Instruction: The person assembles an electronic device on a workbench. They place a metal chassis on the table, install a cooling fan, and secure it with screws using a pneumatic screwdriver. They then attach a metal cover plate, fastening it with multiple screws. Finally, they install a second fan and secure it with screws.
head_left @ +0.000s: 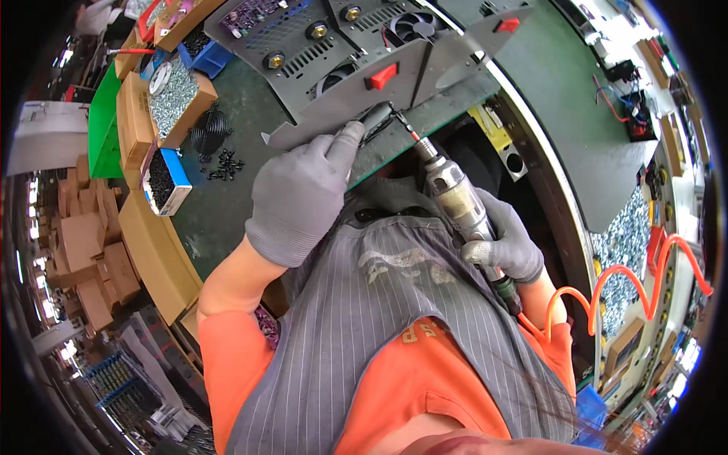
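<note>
The right hand (509, 246) is wrapped around a heavy, rigid driver (453, 193), best gripped mid-barrel, its bit just ahead at the panel (356, 106). The left hand (303, 193) pinches a small dark part (377, 116) against that stiff, sharp-edged metal panel, on the surface (227, 205) beyond.

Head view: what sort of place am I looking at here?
Most likely an electronics assembly workshop. The right hand holds an air screwdriver against a grey metal chassis with fans and red switches, and open boxes of screws sit on the green bench.
</note>
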`<state>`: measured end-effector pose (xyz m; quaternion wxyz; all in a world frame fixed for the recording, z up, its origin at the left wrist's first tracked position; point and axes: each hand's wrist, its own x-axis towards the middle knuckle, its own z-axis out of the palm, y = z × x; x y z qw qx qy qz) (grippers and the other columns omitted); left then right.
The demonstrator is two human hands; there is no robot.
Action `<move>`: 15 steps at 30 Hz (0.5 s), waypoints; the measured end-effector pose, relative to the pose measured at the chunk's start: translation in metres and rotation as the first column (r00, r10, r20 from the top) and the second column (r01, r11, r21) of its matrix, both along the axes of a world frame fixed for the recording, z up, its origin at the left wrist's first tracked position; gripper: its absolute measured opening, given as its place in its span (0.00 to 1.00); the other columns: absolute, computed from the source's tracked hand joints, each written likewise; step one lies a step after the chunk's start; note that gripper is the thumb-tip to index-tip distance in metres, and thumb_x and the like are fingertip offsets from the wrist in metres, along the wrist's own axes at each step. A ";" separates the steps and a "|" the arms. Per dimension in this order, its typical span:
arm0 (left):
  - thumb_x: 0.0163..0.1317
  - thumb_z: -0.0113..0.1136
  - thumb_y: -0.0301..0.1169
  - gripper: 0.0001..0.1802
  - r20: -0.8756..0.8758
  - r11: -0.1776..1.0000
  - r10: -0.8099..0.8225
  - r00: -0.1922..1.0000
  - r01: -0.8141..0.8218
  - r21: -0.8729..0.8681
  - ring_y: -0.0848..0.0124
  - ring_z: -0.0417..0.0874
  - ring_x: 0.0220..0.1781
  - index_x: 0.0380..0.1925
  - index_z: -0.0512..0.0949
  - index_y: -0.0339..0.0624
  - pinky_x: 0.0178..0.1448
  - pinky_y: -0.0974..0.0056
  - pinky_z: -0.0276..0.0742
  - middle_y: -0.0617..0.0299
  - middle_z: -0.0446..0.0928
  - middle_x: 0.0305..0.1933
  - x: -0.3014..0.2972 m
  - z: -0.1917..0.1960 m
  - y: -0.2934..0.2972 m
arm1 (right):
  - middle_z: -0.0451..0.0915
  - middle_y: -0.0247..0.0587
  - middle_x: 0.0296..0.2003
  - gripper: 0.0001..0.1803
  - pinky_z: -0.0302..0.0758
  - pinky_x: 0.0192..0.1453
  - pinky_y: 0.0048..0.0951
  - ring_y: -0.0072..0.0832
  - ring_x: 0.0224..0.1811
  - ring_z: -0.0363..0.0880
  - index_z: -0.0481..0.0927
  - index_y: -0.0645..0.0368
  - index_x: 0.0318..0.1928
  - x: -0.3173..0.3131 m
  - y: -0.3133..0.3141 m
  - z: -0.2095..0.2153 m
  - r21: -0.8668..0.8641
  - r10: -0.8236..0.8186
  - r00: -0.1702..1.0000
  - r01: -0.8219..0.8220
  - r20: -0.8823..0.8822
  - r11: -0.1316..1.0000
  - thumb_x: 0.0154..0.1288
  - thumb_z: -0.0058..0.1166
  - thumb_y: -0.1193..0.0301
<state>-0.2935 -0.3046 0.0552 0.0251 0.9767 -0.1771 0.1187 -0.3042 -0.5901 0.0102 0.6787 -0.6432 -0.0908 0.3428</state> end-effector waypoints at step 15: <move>0.55 0.58 0.30 0.21 0.222 0.962 -0.116 0.968 0.165 -0.217 0.71 0.84 0.34 0.51 0.78 0.44 0.35 0.67 0.80 0.64 0.81 0.40 0.011 -0.028 0.007 | 0.75 0.34 0.41 0.50 0.68 0.49 0.23 0.21 0.41 0.71 0.71 0.69 0.57 0.010 0.008 0.009 -0.132 -0.105 0.990 0.093 -0.090 0.987 0.36 0.73 0.51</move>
